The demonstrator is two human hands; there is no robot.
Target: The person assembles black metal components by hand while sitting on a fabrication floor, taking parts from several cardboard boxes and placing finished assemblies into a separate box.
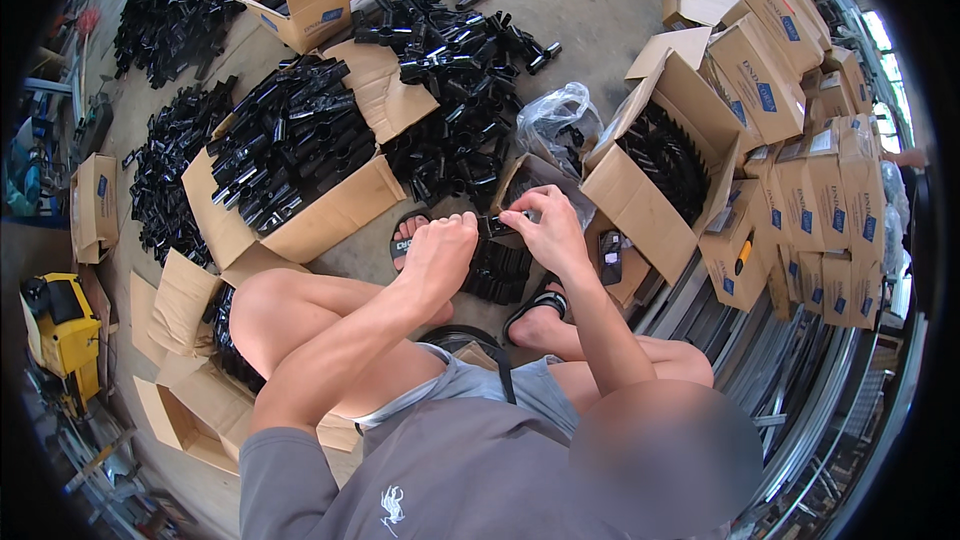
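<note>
My left hand is closed round one end of a small glossy black tubular piece, held over the floor between my feet. At its other end, my right hand pinches it with thumb and fingertips; the fingers hide much of its shape. Just below the hands, a neat row of black pieces stands on the floor. Beyond them lies a large loose heap of similar black tubular parts. A small open carton is right behind my right hand.
An open carton full of black parts stands at left, another at right. A clear plastic bag lies between. A phone rests on cardboard. Stacked cartons and metal profiles line the right; a yellow machine stands left.
</note>
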